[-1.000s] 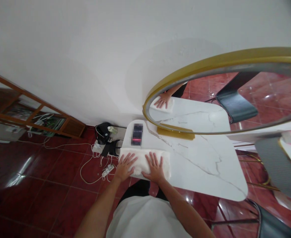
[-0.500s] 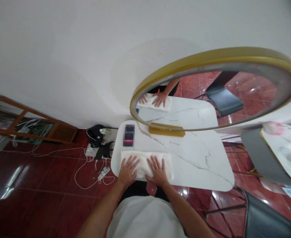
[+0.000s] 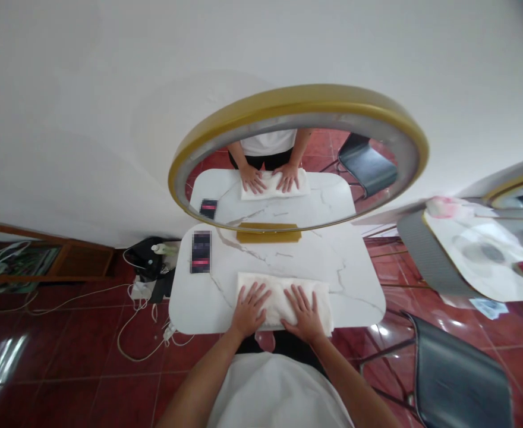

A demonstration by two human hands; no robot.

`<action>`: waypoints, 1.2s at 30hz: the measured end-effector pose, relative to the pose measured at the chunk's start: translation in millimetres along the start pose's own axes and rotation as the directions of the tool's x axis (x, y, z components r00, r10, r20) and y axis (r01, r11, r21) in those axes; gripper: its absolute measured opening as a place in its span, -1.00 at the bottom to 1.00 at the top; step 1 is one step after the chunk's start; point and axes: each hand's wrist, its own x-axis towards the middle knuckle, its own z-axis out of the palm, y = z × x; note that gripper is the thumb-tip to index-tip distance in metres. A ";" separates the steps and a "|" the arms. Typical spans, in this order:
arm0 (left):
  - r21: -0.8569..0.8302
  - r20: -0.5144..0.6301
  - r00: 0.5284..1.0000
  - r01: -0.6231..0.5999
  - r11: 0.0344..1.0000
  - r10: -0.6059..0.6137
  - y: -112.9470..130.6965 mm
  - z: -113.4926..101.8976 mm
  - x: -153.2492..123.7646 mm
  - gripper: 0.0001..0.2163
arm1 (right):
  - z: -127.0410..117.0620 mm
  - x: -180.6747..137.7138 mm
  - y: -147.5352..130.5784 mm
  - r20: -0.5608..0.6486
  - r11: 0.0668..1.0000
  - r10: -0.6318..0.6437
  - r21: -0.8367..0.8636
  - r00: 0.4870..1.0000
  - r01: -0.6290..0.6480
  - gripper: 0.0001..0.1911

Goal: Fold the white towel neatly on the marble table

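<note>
A folded white towel (image 3: pixel 276 300) lies flat along the near edge of a white marble-patterned table (image 3: pixel 355 297). On its left half rests my left hand (image 3: pixel 250 310), palm down with the fingers spread. My right hand (image 3: pixel 305 314) is pressed flat on the right half in the same way, fingers apart. Neither hand grips the cloth. Beyond my left hand, a dark flat rectangle (image 3: pixel 201 252), pixelated but phone-like, sits on the table's left side.
A gold-rimmed oval mirror (image 3: pixel 298 95) stands over the table on a gold base (image 3: pixel 268 233). To the right are a black chair (image 3: pixel 462 368) and a second white-topped table (image 3: pixel 449 255). White cables (image 3: pixel 130 353) and a black bag (image 3: pixel 143 257) lie on the floor at left.
The towel has slid rightward along the table under both flat hands, away from the left edge. My view has also swung right, showing more of the second table.
</note>
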 end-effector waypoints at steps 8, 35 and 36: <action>0.007 0.009 0.996 -0.089 0.996 0.088 43.2 13.0 53.1 -0.45 | -6.4 -14.4 71.7 -0.018 1.000 0.016 0.009 1.000 -0.016 -0.12; 0.056 -0.004 0.999 0.040 0.998 -0.040 48.2 19.6 157.7 -0.44 | -29.4 73.4 153.5 -0.033 0.997 0.017 0.074 0.999 -0.014 -0.14; 0.058 -0.005 0.999 0.047 0.997 -0.047 48.0 19.7 158.9 -0.44 | -29.2 75.3 154.2 -0.032 0.997 0.020 0.073 0.999 -0.018 -0.15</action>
